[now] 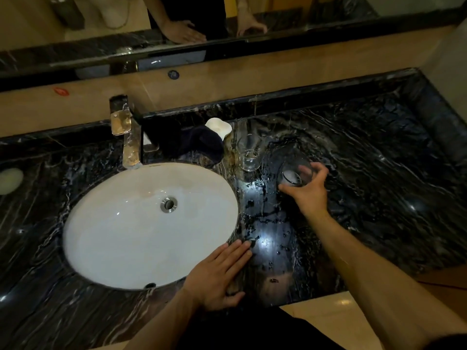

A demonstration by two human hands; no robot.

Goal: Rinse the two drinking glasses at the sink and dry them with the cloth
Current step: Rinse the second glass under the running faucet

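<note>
1. Glass one (pixel 294 173) sits on the wet black marble worktop (pixel 379 160) to the right of the sink (pixel 141 223), with the right hand (pixel 309 190) curled round it from the near side, thumb at its left and fingers over its far rim.
2. Glass two (pixel 249 159) stands upright on the worktop just left of and behind the first, apart from it and untouched by either hand.
3. A dark cloth (pixel 199 145) lies bunched behind the sink's right edge, between the tap (pixel 126 132) and the second glass; a white soap dish (pixel 219 127) rests against its far side.
4. Nothing lies between the held glass and the basin except wet worktop dotted with water beads.
5. The left hand (pixel 219 276) lies flat, fingers straight and together, palm down on the worktop at the basin's near right rim, well apart from both glasses.
6. A mirror (pixel 177 21) above the backsplash reflects both hands.
7. A pale oval object (pixel 10 180) sits at the far left edge of the worktop.
</note>
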